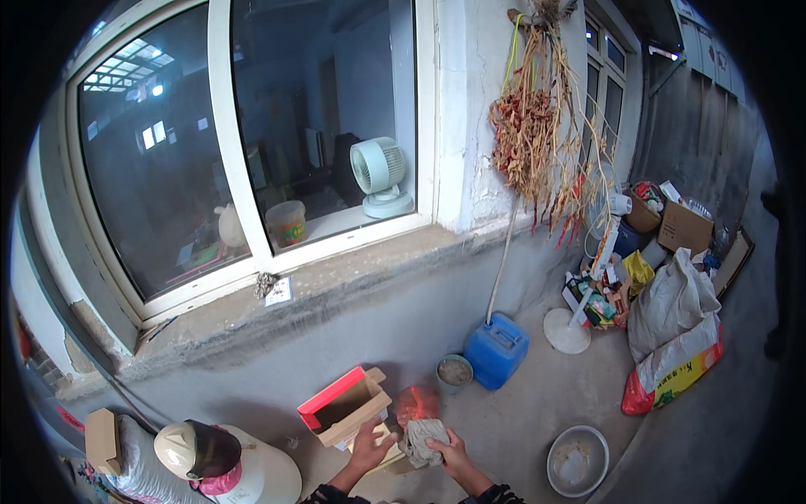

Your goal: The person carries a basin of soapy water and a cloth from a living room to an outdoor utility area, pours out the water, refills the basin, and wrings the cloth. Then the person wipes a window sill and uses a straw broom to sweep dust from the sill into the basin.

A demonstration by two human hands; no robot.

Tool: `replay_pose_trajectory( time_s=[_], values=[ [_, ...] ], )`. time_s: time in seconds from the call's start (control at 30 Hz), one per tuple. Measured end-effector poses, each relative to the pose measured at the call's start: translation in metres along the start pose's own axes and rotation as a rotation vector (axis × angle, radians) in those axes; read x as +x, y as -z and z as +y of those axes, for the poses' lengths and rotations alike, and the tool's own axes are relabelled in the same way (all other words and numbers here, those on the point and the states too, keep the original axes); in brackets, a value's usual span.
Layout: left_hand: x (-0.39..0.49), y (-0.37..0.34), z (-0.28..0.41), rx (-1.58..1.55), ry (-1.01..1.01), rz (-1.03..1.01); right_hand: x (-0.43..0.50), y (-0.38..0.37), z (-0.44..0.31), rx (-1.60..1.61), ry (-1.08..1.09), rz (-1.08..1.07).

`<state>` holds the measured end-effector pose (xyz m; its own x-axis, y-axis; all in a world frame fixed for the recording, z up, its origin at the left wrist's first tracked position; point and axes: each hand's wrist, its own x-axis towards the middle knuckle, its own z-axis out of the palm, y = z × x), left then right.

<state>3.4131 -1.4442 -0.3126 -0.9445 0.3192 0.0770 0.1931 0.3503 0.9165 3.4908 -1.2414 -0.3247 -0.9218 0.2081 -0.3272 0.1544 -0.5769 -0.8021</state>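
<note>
My right hand [451,452] grips a crumpled grey cloth [423,442], low in the middle of the view. Just left of the cloth is my left hand [370,446], its fingers spread and nothing in them. An open cardboard box [343,409] with a red side stands beyond my left hand, against the wall; the part of its inside that shows is dark. Behind the cloth lies a red-orange mesh bag [417,400], its contents unclear. A pale yellow flat-edged object [385,455] shows partly below my left hand, mostly covered.
A blue plastic jerrycan [497,349] and a small pot [454,372] stand by the wall. At right are a metal basin [577,463], a fan base [567,331] and stuffed sacks [674,315]. A helmet [189,450] rests on a white drum [271,466] at left.
</note>
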Motion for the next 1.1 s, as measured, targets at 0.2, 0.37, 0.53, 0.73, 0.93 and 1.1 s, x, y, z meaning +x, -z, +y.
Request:
replay_pose_trajectory(
  time_s=[0.2, 0.37, 0.53, 0.73, 0.93, 1.1],
  values=[
    [0.001, 0.076, -0.088, -0.351, 0.551, 0.075, 0.103, 0.003, -0.084, 0.113, 0.149, -0.014],
    [-0.006, 0.109, -0.151, -0.328, 0.544, 0.201, 0.183, -0.032, -0.185, -0.040, 0.262, -0.020],
    [-0.015, 0.123, -0.222, -0.414, 0.548, 0.204, 0.249, -0.093, -0.310, -0.223, 0.594, -0.047],
    [0.018, 0.101, -0.231, -0.421, 0.672, 0.332, 0.330, -0.193, -0.481, -0.418, 1.237, 0.107],
    [0.123, 0.074, -0.149, -0.440, 0.679, 0.454, 0.377, -0.295, -0.647, -0.591, 2.008, 0.350],
    [0.197, 0.055, -0.102, -0.462, 0.659, 0.527, 0.423, -0.353, -0.715, -0.709, 2.107, 0.476]
  ],
)
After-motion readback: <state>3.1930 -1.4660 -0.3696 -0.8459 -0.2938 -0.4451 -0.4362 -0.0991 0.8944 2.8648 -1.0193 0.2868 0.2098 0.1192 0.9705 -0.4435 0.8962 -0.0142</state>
